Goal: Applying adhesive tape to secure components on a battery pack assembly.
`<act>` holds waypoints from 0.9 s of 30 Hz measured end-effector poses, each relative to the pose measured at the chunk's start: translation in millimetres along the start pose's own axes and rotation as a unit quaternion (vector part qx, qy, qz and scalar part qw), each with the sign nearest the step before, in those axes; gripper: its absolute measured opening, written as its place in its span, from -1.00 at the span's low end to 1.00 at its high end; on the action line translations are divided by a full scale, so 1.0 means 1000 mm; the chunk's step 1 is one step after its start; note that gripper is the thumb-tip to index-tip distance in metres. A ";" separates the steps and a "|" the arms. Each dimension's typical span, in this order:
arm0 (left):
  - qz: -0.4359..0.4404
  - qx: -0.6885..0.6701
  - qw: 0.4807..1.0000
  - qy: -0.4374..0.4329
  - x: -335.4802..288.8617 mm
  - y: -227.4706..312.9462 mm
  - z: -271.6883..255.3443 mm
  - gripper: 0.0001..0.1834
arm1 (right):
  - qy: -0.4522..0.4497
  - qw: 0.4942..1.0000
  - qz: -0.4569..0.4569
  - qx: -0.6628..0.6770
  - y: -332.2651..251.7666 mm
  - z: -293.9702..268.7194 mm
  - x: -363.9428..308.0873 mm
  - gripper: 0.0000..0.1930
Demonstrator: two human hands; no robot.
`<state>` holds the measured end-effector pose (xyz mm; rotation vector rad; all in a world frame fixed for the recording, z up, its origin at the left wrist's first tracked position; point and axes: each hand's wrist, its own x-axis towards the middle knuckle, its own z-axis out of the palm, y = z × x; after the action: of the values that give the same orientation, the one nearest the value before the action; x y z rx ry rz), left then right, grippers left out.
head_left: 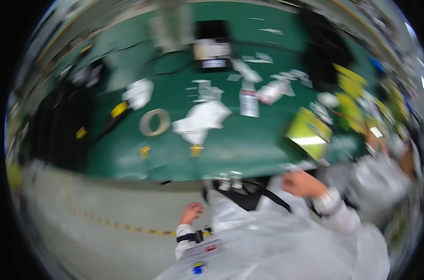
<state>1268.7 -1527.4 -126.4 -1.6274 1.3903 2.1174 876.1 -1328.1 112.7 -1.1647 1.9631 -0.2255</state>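
Note:
Motion smears the whole head view. My left hand point(192, 213) hangs low beside my body, over the floor, its fingers loosely bent and somewhat apart, with nothing seen in them. Just in front of the table's near edge, my right hand point(303, 183) is closed; whatever it may hold is hidden. Beside it lies a black strap-like item point(249, 199) against the white clothing. On the green table point(249, 158), nearest my right hand, is a yellow-green box point(309, 133). Crumpled white paper or cloth point(202, 119) lies further left.
A tape roll point(154, 122), a white spray-can-like cylinder point(249, 101) and small yellow pieces point(195, 150) lie on the table. Black bags or cloth point(58, 123) cover its left end. Another person's hand point(376, 135) shows at the right. Yellow-black tape point(123, 227) marks the floor.

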 end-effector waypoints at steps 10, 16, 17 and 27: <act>0.453 0.303 0.763 0.348 -0.129 0.227 -0.041 -0.79 | 0.384 0.869 -0.260 0.175 0.025 0.074 0.077 -0.95; 0.268 0.588 0.667 0.371 0.007 0.318 -0.041 -0.52 | 0.414 0.841 -0.332 0.107 0.034 0.080 0.087 -0.93; 0.269 0.574 0.671 0.384 0.013 0.324 -0.045 -0.55 | 0.414 0.838 -0.346 0.083 0.035 0.080 0.089 -0.94; 0.624 0.157 0.735 0.213 -0.231 0.215 0.071 -0.79 | 0.382 0.829 -0.371 0.174 0.048 0.077 0.087 -0.95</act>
<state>1187.0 -1504.6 185.5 -1.0752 3.4702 1.6043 880.6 -1352.5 -10.5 -1.6858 1.8329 -1.6028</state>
